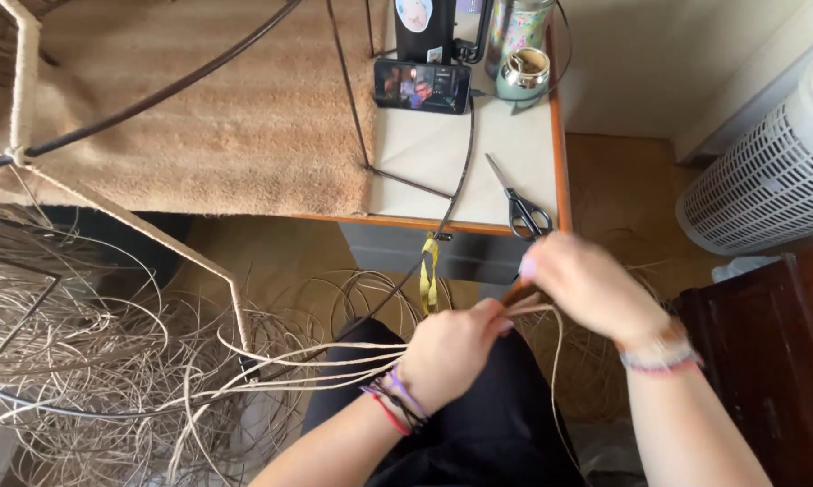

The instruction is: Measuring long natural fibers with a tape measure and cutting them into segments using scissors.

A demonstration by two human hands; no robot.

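A bundle of pale rattan strands (pixel 316 361) is gathered just below the front edge of the wooden table (pixel 478 153), over the lap in dark trousers (pixel 478 424). The left hand (pixel 450 353) is closed around the strands where they converge, knuckles up and wrist bent slightly inward, with coloured bracelets at the wrist. The right hand (pixel 587 284), blurred by motion, is held just beside it and a little nearer the table edge; its fingers seem to be pinched on the strand ends and on a thin brown stick-like piece (pixel 520 292), though the exact closure cannot be told through the blur. The work would be judged best done with the strands kept flat and parallel in the left fist, tension held even, so that none slips back into the loose coils (pixel 82 361) heaped on the floor below the table's left end. A metal wire frame (pixel 154 99) with cord-wrapped bars leans across the tan mat (pixel 244 117) on the table. Black-handled scissors (pixel 519 203) lie near the table's right edge, and a phone (pixel 422 86) and a green cup (pixel 523 72) stand at its far side. A yellow tie (pixel 430 271) hangs from the frame just under the table's front edge.
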